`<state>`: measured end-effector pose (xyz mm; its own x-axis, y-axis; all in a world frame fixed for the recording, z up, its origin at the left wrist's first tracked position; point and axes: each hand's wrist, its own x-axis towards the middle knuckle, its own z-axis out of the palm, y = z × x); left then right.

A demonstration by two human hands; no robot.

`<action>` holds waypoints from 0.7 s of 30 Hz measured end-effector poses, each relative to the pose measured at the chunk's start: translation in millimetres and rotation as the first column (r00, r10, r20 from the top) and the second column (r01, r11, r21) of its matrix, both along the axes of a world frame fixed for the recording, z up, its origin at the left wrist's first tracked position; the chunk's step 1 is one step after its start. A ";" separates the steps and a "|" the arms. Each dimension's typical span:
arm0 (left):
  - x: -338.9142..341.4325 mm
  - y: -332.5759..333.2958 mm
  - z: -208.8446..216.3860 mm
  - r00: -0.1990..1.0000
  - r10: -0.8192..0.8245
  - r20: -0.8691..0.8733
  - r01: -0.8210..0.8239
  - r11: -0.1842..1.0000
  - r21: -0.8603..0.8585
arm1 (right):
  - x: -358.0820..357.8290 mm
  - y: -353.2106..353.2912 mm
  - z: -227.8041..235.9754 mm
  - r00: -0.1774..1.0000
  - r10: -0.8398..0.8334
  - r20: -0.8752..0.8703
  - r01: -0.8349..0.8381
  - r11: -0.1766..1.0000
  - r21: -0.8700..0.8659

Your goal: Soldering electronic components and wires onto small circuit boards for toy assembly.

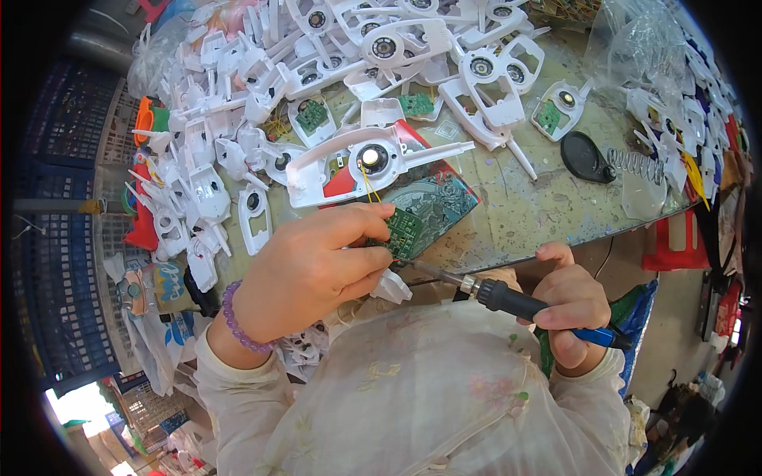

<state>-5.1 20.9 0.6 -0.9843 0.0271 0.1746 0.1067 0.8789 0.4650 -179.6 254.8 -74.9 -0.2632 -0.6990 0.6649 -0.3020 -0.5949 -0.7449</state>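
My left hand point(329, 254), with a purple bead bracelet at the wrist, grips a small green circuit board point(406, 231) by its left side. Yellow wires run from the board up to a round speaker point(371, 159) set in a white plastic housing point(325, 165). That housing lies on a red and dark printed sheet point(444, 194) on the table. In my right hand point(570, 305) is a soldering iron point(512, 301) with a black grip and blue end, its fingers wrapped round the handle. The iron's tip points left and meets, or nearly meets, the board's lower edge; contact is hard to tell.
White plastic housings point(385, 47) pile up across the table's back and left. More housings with green boards point(549, 117) lie nearby. A black oval holder point(586, 157) with a coil spring point(635, 165) stands at right. Blue crates point(67, 262) are left; a red stool point(675, 246) is right.
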 end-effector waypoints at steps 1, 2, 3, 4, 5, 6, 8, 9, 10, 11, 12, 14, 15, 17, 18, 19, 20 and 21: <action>0.0 0.1 0.1 1.000 0.001 0.001 -0.001 1.000 0.000 | 0.2 -0.2 -0.1 1.000 -0.005 0.001 0.005 1.000 -0.002; -0.1 0.4 0.1 1.000 0.000 -0.005 0.000 1.000 -0.003 | 0.2 0.0 -0.4 1.000 -0.005 0.002 0.005 1.000 -0.002; -0.1 0.4 0.0 1.000 0.000 -0.010 0.000 1.000 -0.006 | 0.2 0.1 -0.6 1.000 -0.009 -0.001 0.009 1.000 -0.003; -0.1 0.6 -0.1 1.000 0.001 -0.009 -0.001 1.000 -0.007 | 0.2 0.3 -0.9 1.000 -0.013 -0.005 0.013 1.000 -0.004; 0.1 0.8 -0.4 1.000 0.001 -0.014 -0.001 1.000 -0.009 | 0.4 0.4 -0.8 1.000 -0.012 -0.004 0.012 1.000 -0.004; 0.5 1.1 -0.9 1.000 0.001 -0.019 -0.001 1.000 -0.012 | 0.6 0.6 -0.4 1.000 -0.014 -0.018 0.014 1.000 0.002; 1.8 1.6 -1.6 1.000 0.005 -0.022 -0.005 1.000 -0.015 | 1.5 1.2 1.8 0.999 -0.014 -0.031 0.014 1.000 0.008; 1.4 1.5 -1.5 1.000 0.001 -0.027 -0.001 1.000 -0.015 | 2.5 2.3 5.1 0.999 -0.024 -0.049 0.025 0.999 0.025; 1.2 1.5 -1.4 1.000 -0.001 -0.028 0.001 1.000 -0.013 | 3.8 3.4 8.0 0.997 -0.033 -0.067 0.036 0.998 0.042; 1.1 1.5 -1.2 0.999 -0.002 -0.032 0.001 1.000 -0.009 | 5.5 4.4 10.4 0.997 -0.035 -0.069 0.038 0.998 0.044; 1.3 1.8 -1.4 0.999 0.000 -0.035 -0.001 1.000 -0.008 | 7.2 5.1 11.3 0.995 -0.043 -0.091 0.048 0.998 0.052; 1.4 1.9 -1.5 0.999 -0.003 -0.035 0.003 1.000 -0.011 | 8.8 5.5 10.7 0.992 -0.052 -0.113 0.059 0.997 0.059; 1.8 1.8 -1.0 0.999 -0.005 -0.038 0.004 1.000 -0.015 | 9.0 5.1 10.1 0.992 -0.052 -0.115 0.058 0.997 0.050; 3.2 1.8 -1.8 0.999 -0.003 -0.040 0.002 1.000 -0.015 | 10.1 5.2 8.2 0.992 -0.052 -0.117 0.057 0.998 0.041; 3.9 1.8 -2.4 0.999 -0.002 -0.042 0.001 1.000 -0.013 | 11.3 6.4 6.5 0.992 -0.071 -0.106 0.074 0.997 0.026; 4.4 1.5 -2.7 0.999 -0.001 -0.042 0.000 1.000 -0.013 | 12.0 7.0 5.3 0.991 -0.090 -0.094 0.091 0.996 0.011; 4.6 1.0 -2.9 0.999 -0.001 -0.042 0.001 1.000 -0.009 | 12.1 7.0 4.4 0.992 -0.089 -0.094 0.090 0.996 0.011; 4.3 0.7 -3.0 0.999 -0.003 -0.042 0.003 1.000 -0.004 | 11.8 7.5 4.2 0.991 -0.098 -0.094 0.099 0.995 0.009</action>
